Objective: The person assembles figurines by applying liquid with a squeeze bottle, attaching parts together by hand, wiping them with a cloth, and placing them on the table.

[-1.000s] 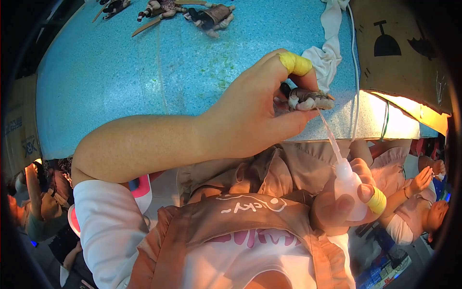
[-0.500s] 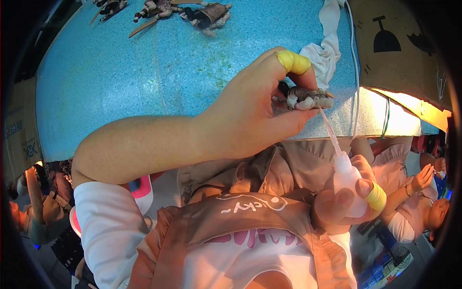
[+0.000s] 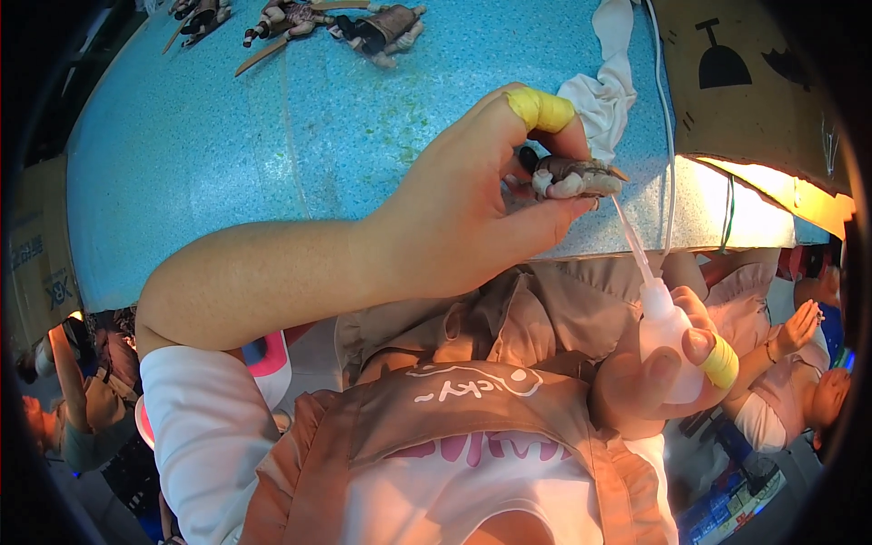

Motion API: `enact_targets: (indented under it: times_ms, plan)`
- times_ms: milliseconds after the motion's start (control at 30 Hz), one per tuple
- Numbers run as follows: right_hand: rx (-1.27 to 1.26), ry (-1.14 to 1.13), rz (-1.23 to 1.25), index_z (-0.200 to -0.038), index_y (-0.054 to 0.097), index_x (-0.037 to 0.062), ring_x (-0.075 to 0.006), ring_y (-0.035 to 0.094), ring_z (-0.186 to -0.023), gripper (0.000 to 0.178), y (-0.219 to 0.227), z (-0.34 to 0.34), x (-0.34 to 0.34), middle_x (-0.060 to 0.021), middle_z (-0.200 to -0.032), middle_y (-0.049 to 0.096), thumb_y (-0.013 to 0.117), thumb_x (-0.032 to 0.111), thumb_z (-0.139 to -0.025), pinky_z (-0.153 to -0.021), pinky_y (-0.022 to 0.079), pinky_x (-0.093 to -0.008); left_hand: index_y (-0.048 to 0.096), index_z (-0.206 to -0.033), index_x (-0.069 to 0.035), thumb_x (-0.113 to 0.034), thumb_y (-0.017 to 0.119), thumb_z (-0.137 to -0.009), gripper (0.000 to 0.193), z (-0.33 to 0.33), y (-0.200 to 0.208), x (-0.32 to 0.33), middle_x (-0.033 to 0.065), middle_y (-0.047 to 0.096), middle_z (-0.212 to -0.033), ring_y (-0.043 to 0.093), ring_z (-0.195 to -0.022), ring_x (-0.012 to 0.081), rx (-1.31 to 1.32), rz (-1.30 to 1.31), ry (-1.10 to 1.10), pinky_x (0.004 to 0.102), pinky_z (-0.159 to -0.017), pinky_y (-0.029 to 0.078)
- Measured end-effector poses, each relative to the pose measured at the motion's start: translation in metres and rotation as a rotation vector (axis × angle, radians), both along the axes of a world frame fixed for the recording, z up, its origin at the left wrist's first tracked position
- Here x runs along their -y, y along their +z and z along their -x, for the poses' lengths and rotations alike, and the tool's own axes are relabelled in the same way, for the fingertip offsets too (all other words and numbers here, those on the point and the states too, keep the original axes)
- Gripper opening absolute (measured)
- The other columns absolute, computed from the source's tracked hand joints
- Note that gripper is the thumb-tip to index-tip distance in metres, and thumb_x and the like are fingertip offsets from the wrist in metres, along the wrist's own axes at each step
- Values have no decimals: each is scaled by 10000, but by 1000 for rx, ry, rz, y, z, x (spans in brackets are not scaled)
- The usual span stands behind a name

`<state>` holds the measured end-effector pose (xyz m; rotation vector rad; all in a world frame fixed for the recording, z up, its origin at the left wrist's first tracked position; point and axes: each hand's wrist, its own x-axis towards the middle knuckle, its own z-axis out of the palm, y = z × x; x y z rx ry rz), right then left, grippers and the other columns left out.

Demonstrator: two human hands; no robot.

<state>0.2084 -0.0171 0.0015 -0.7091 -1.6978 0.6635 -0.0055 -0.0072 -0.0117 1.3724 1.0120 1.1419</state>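
My left hand (image 3: 495, 191), yellow tape round its index finger, pinches a small figurine (image 3: 574, 178) in brown, white and black above the table's near edge. Lower and to the right, my right hand (image 3: 668, 363) is wrapped round a translucent white squeeze bottle (image 3: 664, 331) and also has yellow tape on a finger. The bottle's long thin nozzle (image 3: 633, 238) points up, its tip at or very near the figurine's right end; whether they touch I cannot tell. My left fingers hide part of the figurine.
Several similar figurines (image 3: 381, 32) lie at the far left of the blue speckled table (image 3: 272, 154). A crumpled white cloth (image 3: 604, 100) and a white cable (image 3: 668, 136) run beyond my hands. A cardboard box (image 3: 758, 100) stands at right. Other people (image 3: 790, 363) sit beyond both sides.
The figurine and my left hand have shifted slightly left and up. My right hand with the bottle has moved a little to the right, the nozzle tip staying by the figurine's right end.
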Motion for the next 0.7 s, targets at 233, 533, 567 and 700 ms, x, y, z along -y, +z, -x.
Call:
enact_targets:
  times_ms: [233,533,567,700]
  plan:
    - [116,124,15,-1025,470,105,-136,303,-444,303,5,-4,-2,-14,-583,420,571,38,-747,-467,286,-294,344,-1125,-3,104,548,-806,393,0,-4,-2,96,433,-1072,536,-1038,178,99,-12,-11,281,-885,459]
    - [130,169,6,-982,475,90,-142,368,-461,260,4,-16,-10,-25,-621,473,615,88,-763,-479,302,-287,451,-1053,-31,-47,654,-777,344,-7,-9,-2,43,497,-952,489,-814,78,306,24,125,215,-662,436]
    - [102,177,25,-991,477,79,-155,417,-484,261,5,-20,-12,-48,-668,510,617,118,-775,-484,339,-291,398,-1089,-19,24,596,-799,354,-2,-5,-3,69,463,-1018,506,-919,125,234,22,55,258,-779,444]
    - [-10,-164,320,-1120,478,-26,-222,540,-824,453,8,-2,-7,-148,-995,535,581,310,-833,-736,480,-332,338,-1147,-7,89,542,-821,397,0,3,-5,97,443,-1085,524,-1015,170,128,64,-18,308,-889,451]
